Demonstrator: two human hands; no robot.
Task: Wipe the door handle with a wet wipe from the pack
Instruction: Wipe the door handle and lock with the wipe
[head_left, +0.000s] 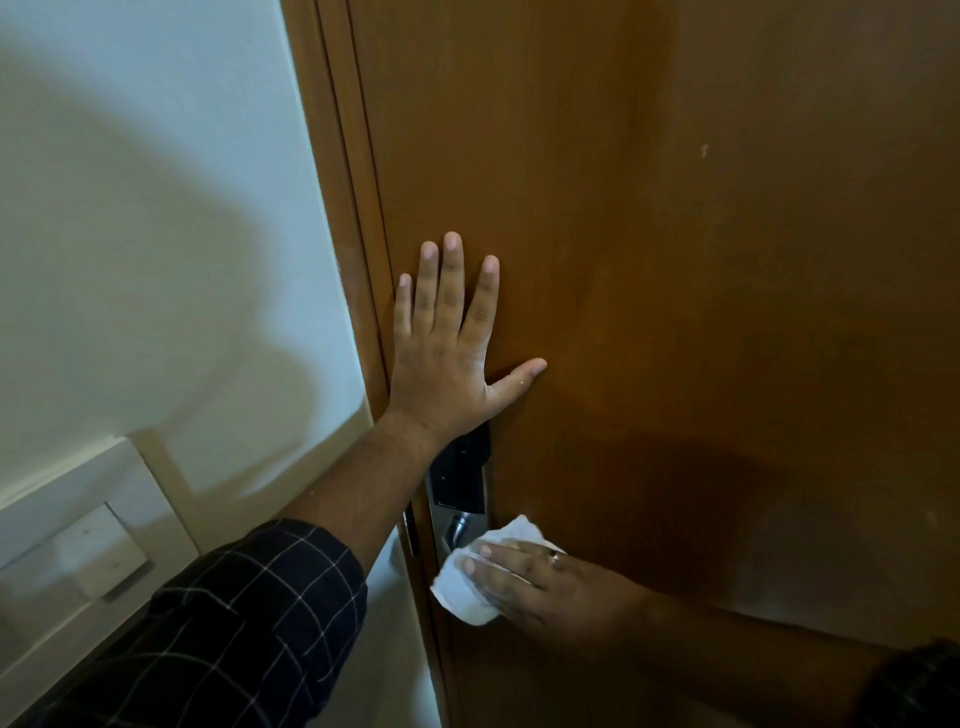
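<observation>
A brown wooden door (649, 208) fills the right of the view. My left hand (447, 358) lies flat on it with fingers spread, just above a black and silver lock plate (462, 478). Below the plate, the silver door handle (457, 530) is mostly covered by a white wet wipe (467, 587). My right hand (540, 582), with a ring on one finger, presses the wipe around the handle. The pack of wipes is not in view.
The brown door frame (337, 156) runs down beside a white wall (130, 208) on the left. A white switch plate (88, 540) sits on that wall at lower left. A metal latch (410, 530) shows at the door's edge.
</observation>
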